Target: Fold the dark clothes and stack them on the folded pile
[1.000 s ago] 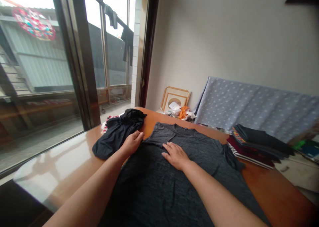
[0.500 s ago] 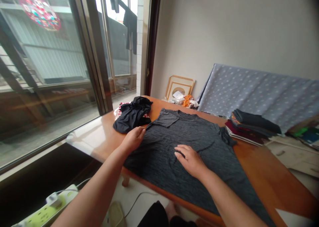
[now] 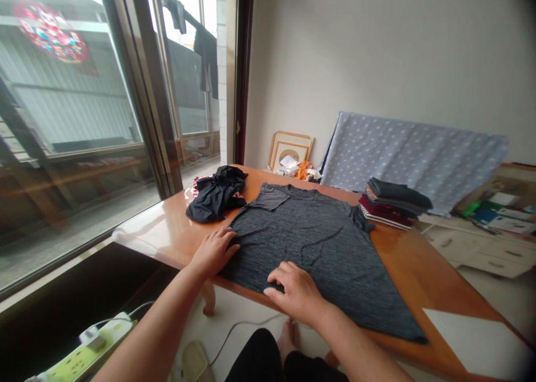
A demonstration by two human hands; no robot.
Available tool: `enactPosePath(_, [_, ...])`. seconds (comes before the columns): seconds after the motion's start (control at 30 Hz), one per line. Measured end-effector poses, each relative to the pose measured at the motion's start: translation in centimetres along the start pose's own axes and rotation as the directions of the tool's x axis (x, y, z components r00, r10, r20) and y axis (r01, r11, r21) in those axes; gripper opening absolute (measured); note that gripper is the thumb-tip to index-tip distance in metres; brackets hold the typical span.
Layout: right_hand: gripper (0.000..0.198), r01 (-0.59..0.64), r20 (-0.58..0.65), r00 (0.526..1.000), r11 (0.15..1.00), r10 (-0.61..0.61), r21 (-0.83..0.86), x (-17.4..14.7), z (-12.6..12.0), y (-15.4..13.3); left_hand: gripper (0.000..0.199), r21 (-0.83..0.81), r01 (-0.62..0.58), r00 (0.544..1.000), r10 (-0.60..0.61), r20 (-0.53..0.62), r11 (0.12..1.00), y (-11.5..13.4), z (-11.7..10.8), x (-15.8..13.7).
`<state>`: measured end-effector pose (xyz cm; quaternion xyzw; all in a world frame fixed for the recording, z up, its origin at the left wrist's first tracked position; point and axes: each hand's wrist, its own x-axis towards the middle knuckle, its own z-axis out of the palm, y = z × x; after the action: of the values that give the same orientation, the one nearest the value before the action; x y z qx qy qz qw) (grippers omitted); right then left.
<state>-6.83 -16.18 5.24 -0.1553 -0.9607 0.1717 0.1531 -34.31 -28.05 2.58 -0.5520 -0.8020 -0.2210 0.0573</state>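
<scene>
A dark grey T-shirt [image 3: 310,237] lies spread on the wooden table [image 3: 402,264], its neck toward the far side and its hem along the near edge. My left hand [image 3: 215,252] rests at the left side edge of the shirt, fingers extended and slightly spread. Close to the hem, my right hand [image 3: 295,290] is over the shirt with its thumb apart from the bent fingers. Nothing shows in its grasp. The shirt's left sleeve lies folded inward on the body, while small creases cross the middle.
A crumpled black garment [image 3: 215,195] lies at the table's far left. Folded clothes [image 3: 391,203] are stacked at the right, with a white sheet [image 3: 469,340] near the right front. A power strip [image 3: 86,348] is at lower left, and a slipper [image 3: 196,362] on the floor.
Both hands have moved down toward the near hem, the right one also leftward. My left hand has gone from pinching the shirt's side to lying flat. The shirt's near right corner has drawn in.
</scene>
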Motion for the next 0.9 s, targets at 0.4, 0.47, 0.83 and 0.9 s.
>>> enactPosePath(0.4, [0.013, 0.055, -0.004, 0.998, 0.998, -0.055, -0.016, 0.0, 0.1, -0.9, 0.071, 0.133, 0.055, 0.997, -0.062, 0.049, 0.99, -2.3, 0.7, -1.0])
enactPosePath(0.47, [0.015, 0.051, 0.0, 0.999, 0.999, -0.051, -0.002, -0.3, 0.0, -0.9, 0.073, 0.135, 0.076, 0.995, -0.084, 0.054, 0.988, -2.4, 0.8, -1.0])
enactPosePath(0.83, [0.02, -0.12, -0.097, 0.987, 0.987, 0.131, 0.11, -3.8, -2.2, 1.3, 0.057, 0.129, -0.035, 0.995, 0.022, 0.098, 0.991, 1.9, -0.4, 0.8])
enactPosePath(0.9, [0.02, -0.185, -0.165, 0.965, 0.976, 0.203, 0.119, -5.1, -3.3, 3.1, 0.057, 0.143, -0.044, 0.993, 0.028, 0.116, 0.989, 2.1, -0.3, 0.9])
